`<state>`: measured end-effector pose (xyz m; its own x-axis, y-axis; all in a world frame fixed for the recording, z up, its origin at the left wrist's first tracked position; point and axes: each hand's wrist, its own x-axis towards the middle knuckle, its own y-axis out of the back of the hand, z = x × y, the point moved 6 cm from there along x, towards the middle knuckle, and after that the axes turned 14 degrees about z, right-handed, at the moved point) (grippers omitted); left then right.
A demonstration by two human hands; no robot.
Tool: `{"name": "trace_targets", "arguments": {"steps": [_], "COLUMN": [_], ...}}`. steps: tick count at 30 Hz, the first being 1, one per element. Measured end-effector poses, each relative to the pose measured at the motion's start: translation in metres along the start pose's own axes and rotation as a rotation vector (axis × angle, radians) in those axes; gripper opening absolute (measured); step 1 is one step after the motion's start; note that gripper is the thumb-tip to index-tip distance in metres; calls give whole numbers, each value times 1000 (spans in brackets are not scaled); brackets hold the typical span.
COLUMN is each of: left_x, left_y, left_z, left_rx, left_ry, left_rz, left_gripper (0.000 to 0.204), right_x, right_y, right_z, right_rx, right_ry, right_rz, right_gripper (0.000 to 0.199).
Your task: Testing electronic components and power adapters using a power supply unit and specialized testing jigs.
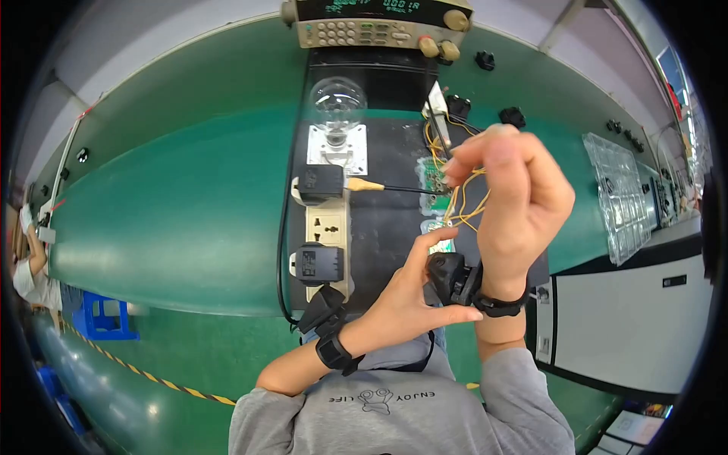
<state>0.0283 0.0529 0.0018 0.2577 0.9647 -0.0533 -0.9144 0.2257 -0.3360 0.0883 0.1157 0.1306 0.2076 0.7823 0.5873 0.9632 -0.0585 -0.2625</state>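
My left hand [413, 292] has its thumb and fingers spread beside a black device [449, 274] on my right wrist. The thumb reaches the wrist strap [502, 305]; firm contact with the device is unclear. My right hand [519, 193] is raised with fingers curled and tips close together, over the right side of the black mat. Anything in that pinch is hidden. Near its fingertips are a green circuit board [434, 176], yellow wires [472, 214] and a slim grey tool [438, 125]. A second small board [438, 233] lies nearer me, partly covered by my left fingers.
A white power strip [327, 227] carries two black adapters [321, 182]. Behind it stands a clear glass bulb [338, 102] on a white base. A bench power supply [379, 32] is at the back, a clear plastic tray [622, 197] at right. Another person's arm [36, 254] shows far left.
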Motion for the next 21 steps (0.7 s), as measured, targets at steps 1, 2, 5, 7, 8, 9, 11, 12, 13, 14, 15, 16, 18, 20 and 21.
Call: {"name": "trace_targets", "arguments": {"steps": [1, 2, 5, 7, 8, 9, 11, 12, 13, 14, 15, 16, 18, 20, 21], "left_x": [-2, -5, -19, -41, -43, -45, -30, -14, 3, 18, 32, 41, 54, 59, 55], "left_y": [6, 13, 25, 56, 80, 102, 144, 160, 175, 182, 183, 177, 165, 152, 150], "left_z": [2, 5, 64, 123, 132, 141, 148, 146, 141, 130, 118, 110, 99, 89, 84], "left_rx": [2, 4, 360, 659, 644, 634, 751, 776, 791, 872, 781, 759, 723, 734, 797], "left_ry": [-45, -90, -231, -585, -634, -679, -610, -540, -473, -460, -388, -421, -450, -505, -564], "left_rz": [48, 96, 179, 222, 326, 439, 673, 681, 678, 582, 458, 346, 154, 71, 62], "left_gripper": [90, 89, 79, 62, 52, 42, 37, 38, 39, 43, 47, 50, 54, 57, 57], "right_x": [-4, -7, 8, 15, 18, 21, 24, 21, 18, 11, 2, -6, -19, -26, -28], "right_y": [-4, -9, -11, -7, 2, 10, 20, 22, 22, 14, 5, -8, -28, -32, -32], "right_z": [-2, -3, -4, 17, 29, 42, 47, 55, 58, 62, 63, 64, 69, 82, 87], "right_rx": [-193, -383, -717, -851, -977, -1092, -1167, -1043, -932, -843, -802, -815, -843, -855, -857], "right_ry": [119, 241, 597, 377, 359, 338, 352, 260, 171, 125, 114, 178, 254, 259, 245], "right_rz": [-36, -69, -186, -282, -376, -475, -481, -507, -527, -588, -635, -670, -715, -744, -725], "right_gripper": [18, 15, 9, 7, 8, 10, 12, 12, 12, 12, 15, 18, 23, 24, 20]}}
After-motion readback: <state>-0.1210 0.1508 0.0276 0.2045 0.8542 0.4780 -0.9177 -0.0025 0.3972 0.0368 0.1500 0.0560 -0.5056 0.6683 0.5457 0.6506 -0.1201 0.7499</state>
